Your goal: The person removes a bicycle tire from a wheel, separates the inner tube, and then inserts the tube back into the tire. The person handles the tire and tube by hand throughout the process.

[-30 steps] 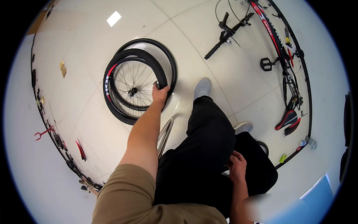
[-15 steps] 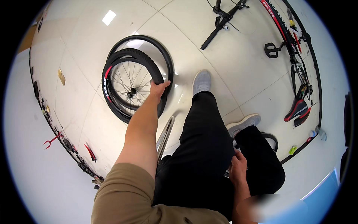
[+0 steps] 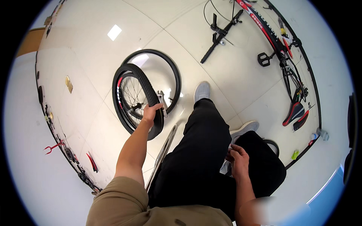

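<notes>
Shiny floor (image 3: 94,45), left hand (image 3: 150,114) with grip tight on 1 bike wheel (image 3: 135,108), right hand (image 3: 239,160) by black pants (image 3: 201,150), can't tell its grip

Since 1.0 s ago, the left hand (image 3: 151,113) has raised the near right side of the bicycle wheel (image 3: 120,104). The wheel, which lay almost flat, is now clearly tilted, and its spokes appear in a narrower oval. In this way more of the black inner tube (image 3: 178,77) below has become visible. The silver wrench (image 3: 161,98), of which only a small part was showing, is now mostly uncovered, just beside the left hand; whether they touch, I cannot tell. Compared with 0.5 s ago, the fingers of the right hand (image 3: 239,162) are less closely bunched.
</notes>
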The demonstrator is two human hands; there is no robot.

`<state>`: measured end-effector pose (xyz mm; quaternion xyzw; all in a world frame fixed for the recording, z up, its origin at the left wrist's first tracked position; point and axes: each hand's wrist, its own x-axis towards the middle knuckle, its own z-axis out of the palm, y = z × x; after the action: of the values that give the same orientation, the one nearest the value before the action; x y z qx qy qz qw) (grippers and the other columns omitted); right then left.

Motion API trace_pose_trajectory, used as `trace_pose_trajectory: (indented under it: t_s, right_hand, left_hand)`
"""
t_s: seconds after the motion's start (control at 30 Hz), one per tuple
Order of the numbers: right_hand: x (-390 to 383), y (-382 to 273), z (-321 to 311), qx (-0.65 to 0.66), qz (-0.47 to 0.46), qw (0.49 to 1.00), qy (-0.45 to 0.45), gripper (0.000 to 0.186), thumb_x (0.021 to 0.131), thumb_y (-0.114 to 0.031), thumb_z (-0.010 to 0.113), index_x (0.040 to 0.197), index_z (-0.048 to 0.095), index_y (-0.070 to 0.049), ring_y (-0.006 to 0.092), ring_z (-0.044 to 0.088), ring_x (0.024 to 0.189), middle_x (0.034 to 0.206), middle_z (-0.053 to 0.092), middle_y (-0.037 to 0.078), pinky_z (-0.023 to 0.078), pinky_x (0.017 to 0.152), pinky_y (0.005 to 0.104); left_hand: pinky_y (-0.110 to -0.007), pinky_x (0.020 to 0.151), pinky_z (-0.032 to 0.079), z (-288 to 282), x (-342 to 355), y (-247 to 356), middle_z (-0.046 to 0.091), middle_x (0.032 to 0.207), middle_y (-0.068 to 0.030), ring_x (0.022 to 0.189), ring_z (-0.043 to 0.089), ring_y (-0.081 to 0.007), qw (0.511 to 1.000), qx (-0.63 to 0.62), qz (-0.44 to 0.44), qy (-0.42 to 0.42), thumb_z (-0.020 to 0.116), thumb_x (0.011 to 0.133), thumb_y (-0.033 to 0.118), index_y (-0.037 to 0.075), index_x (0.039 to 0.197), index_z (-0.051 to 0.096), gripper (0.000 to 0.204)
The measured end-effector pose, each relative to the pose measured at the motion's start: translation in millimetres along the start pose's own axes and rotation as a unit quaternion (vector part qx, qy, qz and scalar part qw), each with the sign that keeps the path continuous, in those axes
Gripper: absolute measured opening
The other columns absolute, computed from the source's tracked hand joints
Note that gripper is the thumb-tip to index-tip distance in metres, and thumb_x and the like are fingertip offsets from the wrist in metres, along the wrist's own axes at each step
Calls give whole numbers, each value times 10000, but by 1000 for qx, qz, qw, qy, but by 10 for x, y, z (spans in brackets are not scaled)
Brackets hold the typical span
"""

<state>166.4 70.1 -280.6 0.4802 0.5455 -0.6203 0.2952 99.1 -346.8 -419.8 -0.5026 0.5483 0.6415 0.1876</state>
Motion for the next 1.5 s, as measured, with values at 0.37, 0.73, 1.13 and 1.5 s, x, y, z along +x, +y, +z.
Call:
trace_pose_trajectory:
  t_s: [0.37,0.73,1.13,1.5]
  right_hand:
    - [-123,-73,-34,14,-97,995,-35,369,925,-72,583,1274,575,48,204,676,853,1058,686,137,553,775,328]
    - [-242,147,-178,54,-178,979,-81,342,899,-46,601,1228,564,42,179,661,750,949,681,118,535,652,305]
    - [-311,93,-170,81,-211,974,-17,322,846,-5,644,1165,647,40,184,669,712,906,683,116,531,612,300]
    - [-477,-75,-311,131,-214,968,4,323,867,-5,621,1187,646,34,159,662,756,967,681,112,523,618,288]
  left_hand:
    - [-379,597,530,-1654,-1317,1017,621,721,-87,595,593,-217,978,42,173,106,711,833,168,46,866,606,164]
    - [-384,642,544,-1730,-2714,1421,614,759,-91,659,606,-234,951,-184,249,13,634,899,193,58,913,592,142]
    - [-355,654,545,-435,-3145,2176,625,777,-72,674,605,-203,929,-59,329,-156,663,882,236,64,932,613,185]
    - [-324,705,528,1025,-4473,2834,607,847,-60,751,593,-183,817,-55,478,-317,611,950,182,36,939,597,147]
